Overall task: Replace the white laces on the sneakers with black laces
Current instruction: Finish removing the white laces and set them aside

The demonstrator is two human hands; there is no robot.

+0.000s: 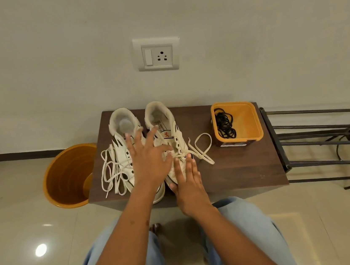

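Note:
Two white sneakers stand side by side on a small dark wooden table (240,168), heels toward the wall. The left sneaker (122,125) has its white lace (111,175) pulled loose and spilling to the left. The right sneaker (161,118) has a white lace (202,148) looped out to its right. My left hand (148,157) hovers over both sneakers with fingers spread. My right hand (187,181) lies flat with straight fingers on the toe of the right sneaker. Black laces (225,126) lie coiled in an orange tub (247,121) at the table's right.
An orange bucket (67,178) stands on the tiled floor left of the table. A dark metal rack (325,140) sits to the right, close to the table's edge. A wall socket (157,55) is above the sneakers. My knees in light jeans are below the table.

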